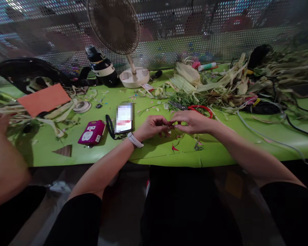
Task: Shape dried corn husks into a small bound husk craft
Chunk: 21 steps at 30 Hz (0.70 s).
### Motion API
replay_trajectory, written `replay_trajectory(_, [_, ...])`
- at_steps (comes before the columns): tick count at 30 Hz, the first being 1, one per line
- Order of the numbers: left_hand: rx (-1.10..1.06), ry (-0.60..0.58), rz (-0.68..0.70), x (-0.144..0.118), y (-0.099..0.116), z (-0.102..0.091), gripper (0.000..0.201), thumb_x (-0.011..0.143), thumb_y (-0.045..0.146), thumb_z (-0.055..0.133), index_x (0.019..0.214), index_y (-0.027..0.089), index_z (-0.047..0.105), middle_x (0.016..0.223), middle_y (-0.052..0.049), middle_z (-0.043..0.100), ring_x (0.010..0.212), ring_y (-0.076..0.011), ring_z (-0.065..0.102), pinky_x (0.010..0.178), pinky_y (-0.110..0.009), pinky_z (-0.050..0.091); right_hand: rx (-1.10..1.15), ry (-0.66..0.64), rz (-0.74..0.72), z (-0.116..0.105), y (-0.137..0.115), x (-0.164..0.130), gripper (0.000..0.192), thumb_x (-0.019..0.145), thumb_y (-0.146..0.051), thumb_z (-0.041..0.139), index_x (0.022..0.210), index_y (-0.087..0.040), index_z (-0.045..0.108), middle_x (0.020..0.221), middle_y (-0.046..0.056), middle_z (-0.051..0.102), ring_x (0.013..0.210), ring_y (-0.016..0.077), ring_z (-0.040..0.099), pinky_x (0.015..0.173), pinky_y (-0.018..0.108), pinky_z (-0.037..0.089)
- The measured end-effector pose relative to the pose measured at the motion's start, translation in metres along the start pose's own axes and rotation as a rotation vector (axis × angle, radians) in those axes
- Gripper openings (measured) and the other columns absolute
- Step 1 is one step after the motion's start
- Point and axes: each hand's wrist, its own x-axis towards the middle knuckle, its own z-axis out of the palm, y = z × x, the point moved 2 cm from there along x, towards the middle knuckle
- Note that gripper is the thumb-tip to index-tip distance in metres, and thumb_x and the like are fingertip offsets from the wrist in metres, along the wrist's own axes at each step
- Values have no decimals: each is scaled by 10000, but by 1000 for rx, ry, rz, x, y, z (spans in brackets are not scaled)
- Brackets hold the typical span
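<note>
Left hand [152, 127] and right hand [192, 122] meet fingertip to fingertip, pinching a small scrap [172, 124]. Scissors [195, 108] lie just at 12 o'clock, the phone [123, 118] near at 9. Bare table [220, 150] runs to its edge at 6.

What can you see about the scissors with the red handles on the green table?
The scissors lie flat on the green table, just behind the person's right hand. They have red looped handles, which look like plastic, and grey metal blades pointing left. The blades look shut or nearly shut. Part of the handle loops is hidden behind the hand. Green stems and pale dried leaves lie around the blades. No hand holds them.
</note>
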Motion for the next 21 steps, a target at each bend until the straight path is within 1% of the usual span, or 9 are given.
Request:
replay_trajectory(4, [11,-18,-3,0,2,0,370,711,451,798,800,128,642,694,-41,722,582,-126,705,426,-147,475,29,-24,-22,2,4,2,253,955,-245,492,1072,-179,706,1026,108,708,932,204,644,827,333,492])
replay_trajectory(8, [5,-24,-2,-1,3,0,387,696,461,806,785,133,621,686,-39,720,574,-134,704,421,-157,487,65,-24,-54,3,7,4,228,965,-263,499,1010,-192,711,959,94,706,885,194,637,801,320,476])
replay_trajectory(11, [19,-24,-18,-1,2,0,389,697,460,805,786,137,606,700,-43,726,585,-140,711,421,-158,488,23,-16,-62,4,6,4,219,967,-258,489,964,-195,699,905,80,698,840,185,617,768,307,454])
replay_trajectory(16, [-10,-14,-26,2,-2,-2,387,703,432,810,788,144,566,727,-35,729,591,-139,718,405,-143,457,-63,-9,-16,4,3,3,207,960,-233,461,971,-182,661,901,85,671,814,189,584,731,306,425])
replay_trajectory(21, [-101,30,-112,6,-5,-7,426,695,373,831,812,169,476,761,-19,735,584,-138,720,395,-137,443,-115,-27,42,2,2,2,211,957,-244,452,990,-173,647,915,93,651,810,190,568,697,298,408])
